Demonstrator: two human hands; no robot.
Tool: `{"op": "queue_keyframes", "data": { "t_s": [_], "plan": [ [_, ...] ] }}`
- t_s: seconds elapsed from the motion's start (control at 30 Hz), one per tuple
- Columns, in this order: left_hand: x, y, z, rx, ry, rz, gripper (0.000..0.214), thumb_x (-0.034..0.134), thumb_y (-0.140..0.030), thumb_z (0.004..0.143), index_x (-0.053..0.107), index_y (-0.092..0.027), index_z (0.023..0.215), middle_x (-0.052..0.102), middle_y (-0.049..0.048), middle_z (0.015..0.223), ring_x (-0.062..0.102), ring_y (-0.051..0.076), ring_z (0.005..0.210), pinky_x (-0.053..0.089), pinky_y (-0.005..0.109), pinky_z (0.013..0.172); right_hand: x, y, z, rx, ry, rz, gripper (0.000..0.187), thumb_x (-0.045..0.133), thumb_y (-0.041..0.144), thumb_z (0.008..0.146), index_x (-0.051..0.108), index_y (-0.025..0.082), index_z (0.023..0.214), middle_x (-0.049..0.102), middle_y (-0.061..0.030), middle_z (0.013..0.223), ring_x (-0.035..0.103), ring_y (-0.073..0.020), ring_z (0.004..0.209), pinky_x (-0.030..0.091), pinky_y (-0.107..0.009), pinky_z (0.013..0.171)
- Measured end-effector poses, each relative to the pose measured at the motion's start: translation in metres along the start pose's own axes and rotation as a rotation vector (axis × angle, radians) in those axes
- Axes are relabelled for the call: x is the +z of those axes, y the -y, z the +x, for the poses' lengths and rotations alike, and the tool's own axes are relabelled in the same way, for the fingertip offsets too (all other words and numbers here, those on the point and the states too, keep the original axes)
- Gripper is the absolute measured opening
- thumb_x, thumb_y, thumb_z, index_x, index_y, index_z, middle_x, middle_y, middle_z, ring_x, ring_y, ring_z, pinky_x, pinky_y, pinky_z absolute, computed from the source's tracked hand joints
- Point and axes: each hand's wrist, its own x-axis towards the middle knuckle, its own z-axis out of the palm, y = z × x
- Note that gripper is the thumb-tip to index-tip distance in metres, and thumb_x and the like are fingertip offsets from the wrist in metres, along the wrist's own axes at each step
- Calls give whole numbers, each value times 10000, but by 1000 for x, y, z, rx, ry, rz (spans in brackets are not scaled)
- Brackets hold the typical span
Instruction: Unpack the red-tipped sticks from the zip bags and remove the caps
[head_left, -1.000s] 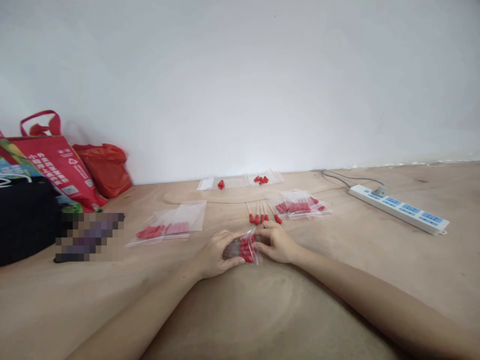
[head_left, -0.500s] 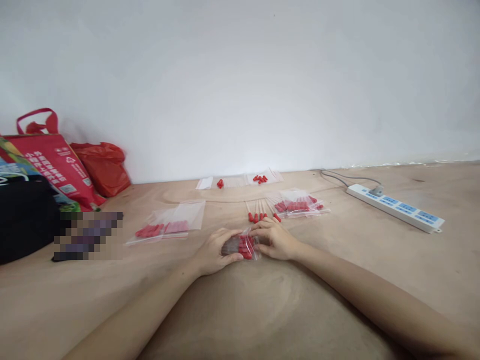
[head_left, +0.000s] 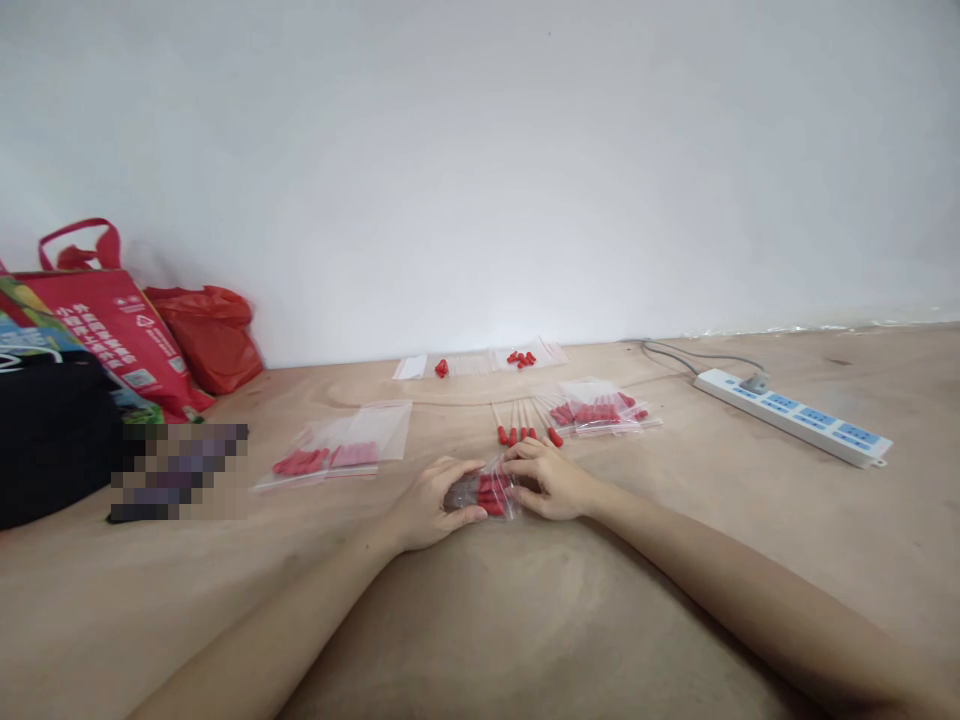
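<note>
A small clear plastic bag (head_left: 493,494) of red-bulbed droppers lies on the table between my hands. Around its left end curve the fingers and thumb of my left hand (head_left: 440,503), closed on it. From the other side, my right hand (head_left: 550,478) grips the bag's right edge, its fingers bent and thumb below. Just beyond my right fingers, several loose droppers (head_left: 523,432) lie with thin clear stems pointing away and red bulbs toward me. Parts of the bag are hidden under my fingers.
Clear bags of red-bulbed droppers lie at left (head_left: 334,455) and right (head_left: 600,408); more droppers (head_left: 469,366) lie near the wall. A white power strip (head_left: 791,415) with a plugged cable is at right. Red shopping bags (head_left: 124,330) and a black bag (head_left: 56,440) stand at left.
Both hands stay at the bag in nearly the same place. The red bulbs inside look slightly shifted under the plastic. The whole view has moved very slightly.
</note>
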Motion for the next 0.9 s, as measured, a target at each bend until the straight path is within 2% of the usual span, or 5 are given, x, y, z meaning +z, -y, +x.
{"op": "queue_keyframes", "data": {
  "t_s": [0.17,0.27,0.5,0.73,0.9],
  "plan": [
    [-2,-1,0,-5,18,-5,490,592,-429,729,485,-193,1144,585,73,1049,533,210,951,426,341,824,0,-5,0,0,58,4,265,567,177,719,622,229,973,582,-36,957,481,-182,902,315,-343,803],
    [-2,0,-1,-12,25,-10,494,584,-437,736,481,-191,1151,582,68,1040,528,204,954,424,340,829,0,-8,1,-20,85,-10,258,557,186,737,623,235,981,585,-37,921,482,-177,886,308,-336,793],
    [-3,-2,0,-8,32,-10,493,593,-433,730,486,-193,1147,589,61,1000,536,194,914,433,329,803,5,-8,1,-76,9,-120,182,470,216,828,616,199,934,589,-55,892,477,-169,845,283,-331,757],
    [-4,-1,0,-35,-11,-34,290,451,-310,839,532,-179,1086,612,54,979,557,160,874,441,287,776,-1,-12,-4,-19,20,-10,163,457,248,847,588,184,921,575,-54,880,496,-157,843,327,-311,759],
    [-2,2,0,-15,-25,-15,270,464,-277,831,542,-180,1070,620,54,991,558,169,908,434,296,804,-1,-10,-5,-52,56,59,278,547,308,790,569,204,1047,574,-65,1001,493,-182,927,340,-330,802]
  ]
}}
